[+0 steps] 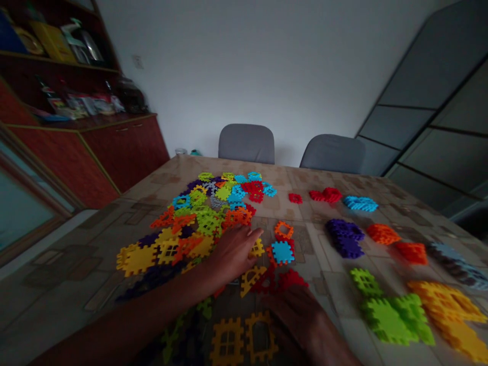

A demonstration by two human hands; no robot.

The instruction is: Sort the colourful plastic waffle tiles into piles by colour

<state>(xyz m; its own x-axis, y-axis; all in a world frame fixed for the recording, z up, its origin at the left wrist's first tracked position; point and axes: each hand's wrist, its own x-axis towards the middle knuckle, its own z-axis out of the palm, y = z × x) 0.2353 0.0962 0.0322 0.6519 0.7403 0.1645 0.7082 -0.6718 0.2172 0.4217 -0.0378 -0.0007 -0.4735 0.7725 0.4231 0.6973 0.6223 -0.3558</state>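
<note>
My left hand (pixel 235 253) reaches over the middle of a mixed pile of plastic interlocking tiles. Its fingers are closed at the edge of a yellow window tile (pixel 257 247). Just below lies a yellow triangular tile (pixel 251 280). My right hand (pixel 299 316) is low over the table, close to a red tile (pixel 292 278); its fingers are dark and blurred, so their grip is unclear. A light blue square tile (pixel 282 252) and an orange frame tile (pixel 284 230) lie beyond it. Two yellow tiles (pixel 227 341) sit near the front edge.
Sorted by colour on the right are purple tiles (pixel 346 238), light blue tiles (pixel 360 203), orange tiles (pixel 383 234), green tiles (pixel 392 317), yellow tiles (pixel 448 302) and grey tiles (pixel 459 264). Red tiles (pixel 326 194) lie farther back. Two grey chairs (pixel 246 143) stand behind the table.
</note>
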